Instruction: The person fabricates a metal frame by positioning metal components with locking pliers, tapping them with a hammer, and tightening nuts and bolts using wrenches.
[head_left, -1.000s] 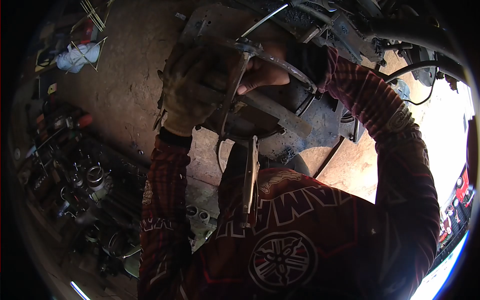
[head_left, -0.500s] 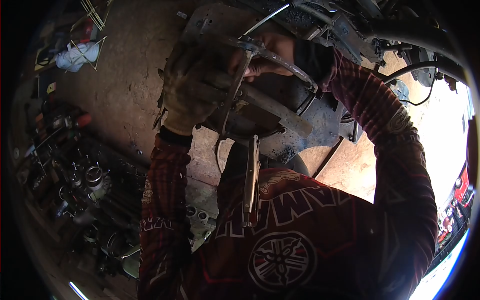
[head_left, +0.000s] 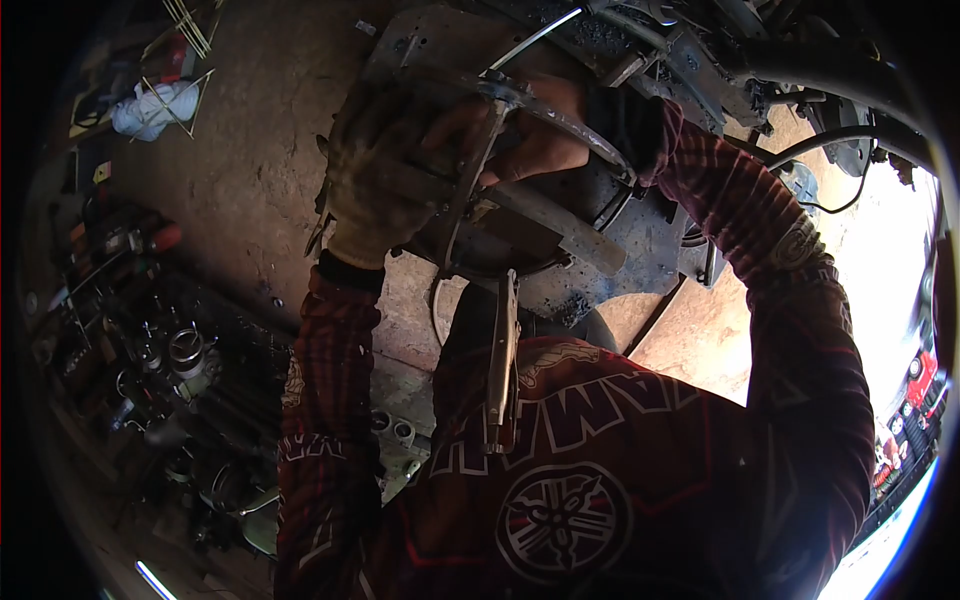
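A curved, worn metal frame (head_left: 470,180) with a crossing strip stands over a flat metal plate (head_left: 640,250). My left hand (head_left: 375,190), in a dirty work glove, is at the frame's left side; its fingers are bent in shadow, and what they hold is hidden. My right hand (head_left: 545,130), bare, reaches behind the frame's curved bar with fingers curled near the left glove. Anything between those fingers is too dark to name. Below the hands a flat metal bar (head_left: 570,230) lies slanted. Locking pliers (head_left: 502,370) hang from the lower edge, near my chest.
Machine parts and a thick black hose (head_left: 840,140) crowd the upper right. Dark metal parts and tools (head_left: 180,380) lie along the left. A whitish cloth bundle (head_left: 155,110) rests on the floor at the upper left. Bright light falls at the right.
My right hand has turned and shifted slightly down, its fingers now more curled and spread towards the left glove. The left hand, the frame and the pliers stay about where they were.
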